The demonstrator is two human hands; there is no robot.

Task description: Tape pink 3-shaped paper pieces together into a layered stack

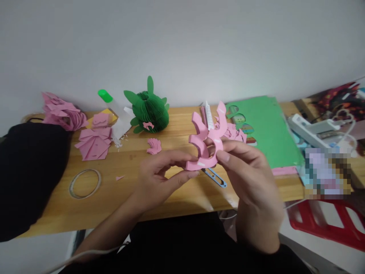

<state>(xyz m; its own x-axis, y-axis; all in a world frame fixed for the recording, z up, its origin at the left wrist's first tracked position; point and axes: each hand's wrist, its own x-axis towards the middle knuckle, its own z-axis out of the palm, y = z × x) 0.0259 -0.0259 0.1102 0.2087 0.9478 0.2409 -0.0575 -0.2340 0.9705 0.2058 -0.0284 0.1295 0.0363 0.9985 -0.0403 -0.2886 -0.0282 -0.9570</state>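
Observation:
Between my two hands, raised over the table, is a thick pink wavy cutout [218, 134] with curved arms and short white strips on its face. My left hand [161, 179] pinches its lower left end between thumb and fingers. At its right side, the thumb of my right hand [253, 179] presses on the front, with the fingers behind it. Below the cutout lies a light blue utility knife [218, 179], partly covered. A small stack of pink paper cutouts [154, 146] rests beyond my left hand. Behind it stands a green honeycomb paper ball [151, 114] with leaf shapes and a pink piece.
A tape roll [72, 186] and folded pink paper [94, 144] lie left, near a green-capped bottle [105, 96]. A white tube [209, 116] lies behind the cutout. Green sheets [265, 129] and a white power strip [310, 133] are right. Black fabric [31, 175] covers the left edge.

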